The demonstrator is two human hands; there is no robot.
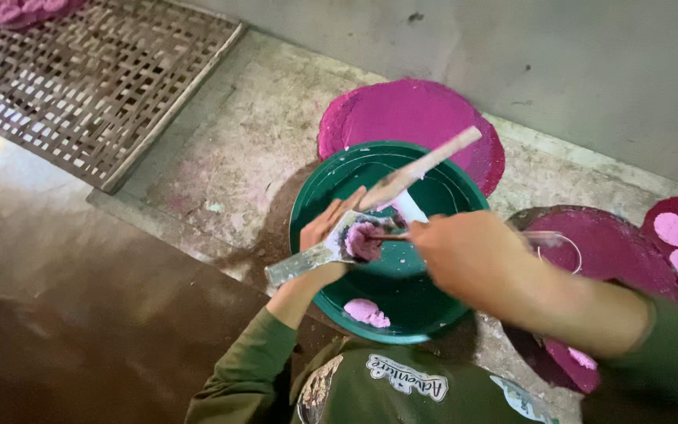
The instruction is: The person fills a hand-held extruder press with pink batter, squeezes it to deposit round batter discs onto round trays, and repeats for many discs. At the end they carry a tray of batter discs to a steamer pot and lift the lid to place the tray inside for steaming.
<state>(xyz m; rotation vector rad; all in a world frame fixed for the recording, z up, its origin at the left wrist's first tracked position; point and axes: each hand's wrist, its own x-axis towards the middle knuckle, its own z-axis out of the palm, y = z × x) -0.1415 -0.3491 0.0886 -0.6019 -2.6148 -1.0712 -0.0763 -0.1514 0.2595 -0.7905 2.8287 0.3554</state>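
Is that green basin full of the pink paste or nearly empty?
Nearly empty. The green basin shows mostly bare bottom, with only one small pink lump near its front rim; another purple lump sits on the flat tool above it.

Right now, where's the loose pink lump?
In the head view the pink lump lies on the floor of the green basin, at its near rim, below the left hand and just above the person's green shirt.
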